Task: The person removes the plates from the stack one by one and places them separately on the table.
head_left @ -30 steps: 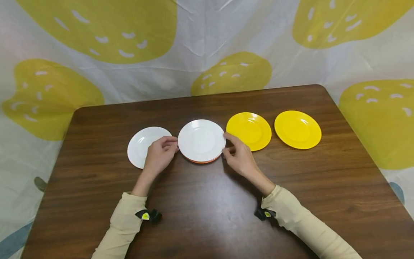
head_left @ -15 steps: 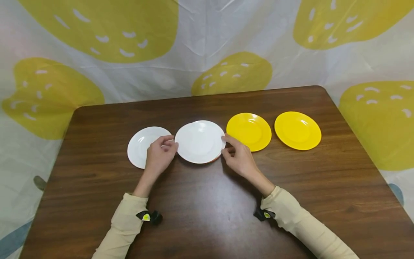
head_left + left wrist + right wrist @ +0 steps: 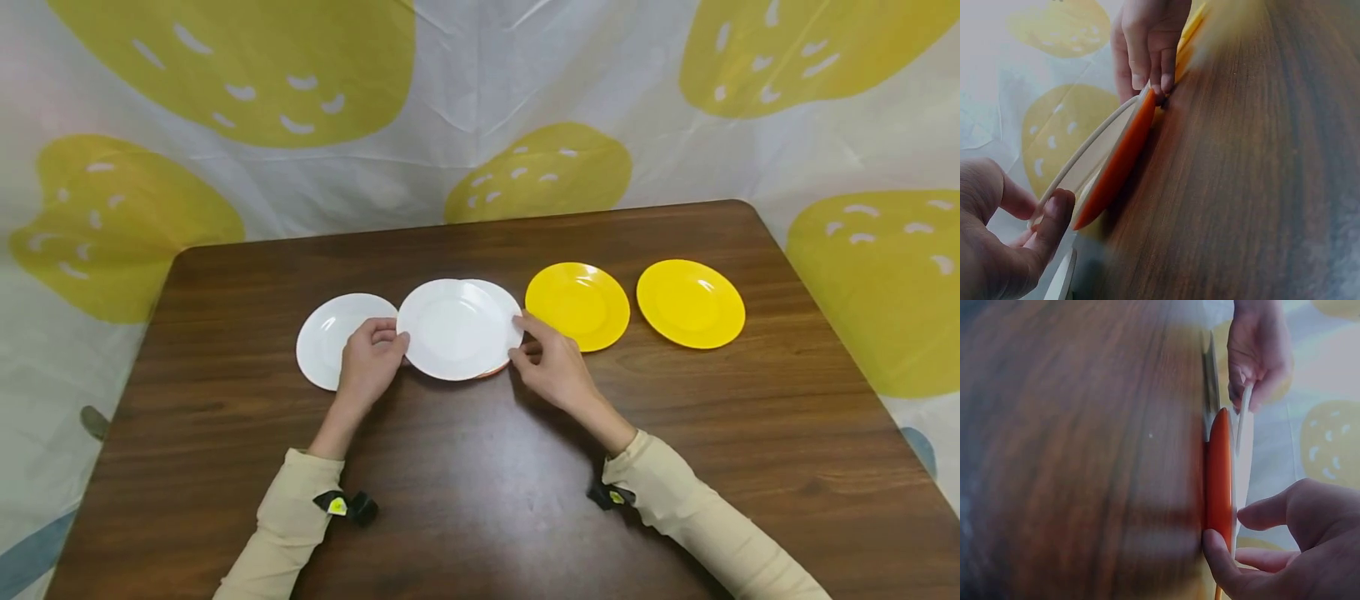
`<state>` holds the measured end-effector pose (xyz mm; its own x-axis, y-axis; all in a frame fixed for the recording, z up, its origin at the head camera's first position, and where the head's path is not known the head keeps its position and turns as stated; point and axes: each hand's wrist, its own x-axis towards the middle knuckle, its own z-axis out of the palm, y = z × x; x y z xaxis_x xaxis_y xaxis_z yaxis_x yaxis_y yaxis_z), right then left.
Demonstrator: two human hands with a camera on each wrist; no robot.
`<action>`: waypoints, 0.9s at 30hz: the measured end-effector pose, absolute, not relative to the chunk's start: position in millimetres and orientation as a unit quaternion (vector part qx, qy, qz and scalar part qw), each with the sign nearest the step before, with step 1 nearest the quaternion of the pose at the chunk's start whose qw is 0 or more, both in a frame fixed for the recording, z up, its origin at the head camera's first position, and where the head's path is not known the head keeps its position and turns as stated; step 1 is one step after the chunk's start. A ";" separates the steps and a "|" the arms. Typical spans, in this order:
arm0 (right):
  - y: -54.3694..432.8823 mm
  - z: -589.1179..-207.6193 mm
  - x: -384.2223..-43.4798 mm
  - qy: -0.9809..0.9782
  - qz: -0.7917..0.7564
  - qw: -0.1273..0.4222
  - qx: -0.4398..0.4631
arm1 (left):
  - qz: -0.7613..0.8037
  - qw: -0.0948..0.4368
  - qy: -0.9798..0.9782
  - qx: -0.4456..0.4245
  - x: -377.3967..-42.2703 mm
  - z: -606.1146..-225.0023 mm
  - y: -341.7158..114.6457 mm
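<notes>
My left hand [image 3: 369, 360] pinches the left rim of a white plate [image 3: 444, 330], thumb on one face and fingers on the other. That plate is raised at the left and tilted over a second white plate [image 3: 507, 310], which rests on an orange plate [image 3: 1219, 478]. In the left wrist view a gap shows between the raised plate and the orange plate [image 3: 1117, 162] below. My right hand [image 3: 557, 365] holds the right edge of this stack, thumb at the orange plate and fingers at the white rim. Most of the orange plate is hidden in the head view.
Another white plate [image 3: 322, 343] lies to the left, partly behind my left hand. Two yellow plates, a nearer one [image 3: 577, 305] and a farther one [image 3: 690, 303], lie to the right. The brown wooden table [image 3: 480, 508] ends at a patterned curtain [image 3: 442, 108].
The top white plate has come off its place on the stack, lifting and sliding left with my left hand, so the second white plate now shows at the right. The right hand has hardly moved.
</notes>
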<state>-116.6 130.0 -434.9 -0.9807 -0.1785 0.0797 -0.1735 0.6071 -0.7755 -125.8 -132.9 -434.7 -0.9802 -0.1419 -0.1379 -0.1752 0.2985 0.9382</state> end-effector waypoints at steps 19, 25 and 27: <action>129.9 -434.4 -117.1 0.904 -0.414 0.011 -0.104 | 0.605 -0.006 0.786 -0.126 -119.2 -430.6 -142.2; 129.3 -432.7 -117.0 0.904 -0.414 0.012 -0.103 | 0.626 -0.018 0.767 -0.141 -118.0 -431.4 -152.0; 129.3 -432.0 -117.2 0.904 -0.414 0.011 -0.104 | 0.628 -0.023 0.765 -0.140 -117.6 -431.3 -154.8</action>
